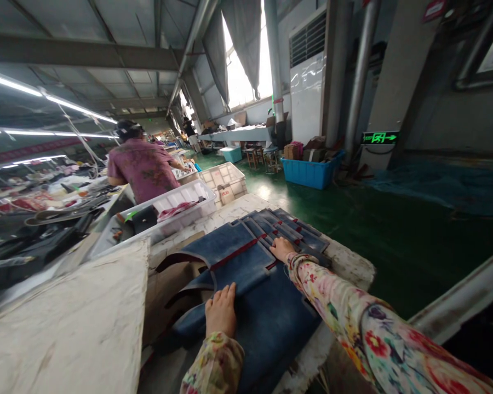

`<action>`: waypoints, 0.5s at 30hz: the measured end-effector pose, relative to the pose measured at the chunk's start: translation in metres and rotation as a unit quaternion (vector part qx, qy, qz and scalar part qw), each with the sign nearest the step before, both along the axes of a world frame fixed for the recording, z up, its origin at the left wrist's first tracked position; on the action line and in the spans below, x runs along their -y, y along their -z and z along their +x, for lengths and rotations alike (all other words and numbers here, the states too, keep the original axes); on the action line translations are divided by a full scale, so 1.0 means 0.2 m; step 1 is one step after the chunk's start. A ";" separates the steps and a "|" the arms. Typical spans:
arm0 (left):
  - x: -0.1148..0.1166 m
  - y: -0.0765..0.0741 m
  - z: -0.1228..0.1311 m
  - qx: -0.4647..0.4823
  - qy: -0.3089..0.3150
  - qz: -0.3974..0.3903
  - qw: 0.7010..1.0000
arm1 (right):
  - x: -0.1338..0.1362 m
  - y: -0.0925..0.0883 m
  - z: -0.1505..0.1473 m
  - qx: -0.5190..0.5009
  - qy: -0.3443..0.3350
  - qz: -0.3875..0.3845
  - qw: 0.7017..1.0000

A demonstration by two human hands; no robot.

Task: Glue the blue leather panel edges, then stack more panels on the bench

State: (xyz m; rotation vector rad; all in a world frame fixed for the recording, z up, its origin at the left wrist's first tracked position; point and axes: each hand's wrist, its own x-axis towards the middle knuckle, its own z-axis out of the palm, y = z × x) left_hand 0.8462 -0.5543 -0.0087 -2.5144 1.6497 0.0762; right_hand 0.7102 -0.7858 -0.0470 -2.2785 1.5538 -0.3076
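Dark blue leather-like pieces (pixel 246 268) with grey edges and red strips lie overlapping on a worn pale table (pixel 353 262). My left hand (pixel 222 312) rests on the lower pieces, palm down, near their curved left ends. Farther off to the right, my right hand (pixel 282 249) is on the stepped edges of the stack, its fingers curled over; whether it pinches a piece is hidden. Both forearms wear floral sleeves.
A pale board (pixel 66 323) covers the left front. Beyond the pieces stand a white bin (pixel 184 191) with items and a beige crate (pixel 224 178). A person (pixel 142 164) leans at the left. On the green floor sits a filled blue tub (pixel 308 172).
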 end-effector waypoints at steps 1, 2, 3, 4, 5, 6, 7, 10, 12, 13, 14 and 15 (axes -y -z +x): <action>0.00 0.00 0.00 0.000 0.000 0.000 1.000 | 0.00 0.00 0.01 0.001 0.003 0.005 1.000; 0.00 -0.01 0.00 0.000 0.000 -0.001 1.000 | 0.00 -0.01 0.01 0.002 0.006 0.008 1.000; -0.01 -0.01 0.00 0.001 0.000 -0.003 1.000 | 0.00 -0.02 0.02 0.002 0.006 0.011 1.000; -0.01 -0.01 0.01 0.002 -0.001 -0.003 1.000 | 0.00 -0.03 0.02 0.003 0.005 0.013 1.000; -0.01 -0.01 0.01 0.004 0.000 -0.004 1.000 | -0.01 -0.04 0.02 0.003 0.002 0.015 1.000; -0.01 -0.02 0.01 0.006 0.003 -0.007 1.000 | -0.01 -0.05 0.01 0.002 -0.001 0.017 1.000; -0.01 -0.01 0.01 0.010 0.006 -0.011 1.000 | -0.02 -0.06 0.01 0.001 -0.005 0.018 1.000; 0.00 0.00 0.02 0.015 0.014 -0.010 1.000 | -0.06 -0.12 -0.03 -0.004 -0.014 0.019 1.000; 0.00 0.02 0.04 0.018 0.010 -0.001 1.000 | -0.09 -0.16 -0.06 -0.009 -0.018 0.022 1.000; 0.01 0.04 0.05 0.021 0.007 0.003 1.000 | -0.11 -0.19 -0.08 -0.012 -0.022 0.025 0.999; 0.01 0.05 0.06 0.028 0.010 -0.002 1.000 | -0.13 -0.22 -0.10 -0.014 -0.025 0.026 0.999; 0.02 0.07 0.08 0.036 0.019 -0.006 0.999 | -0.15 -0.25 -0.13 -0.014 -0.028 0.024 0.999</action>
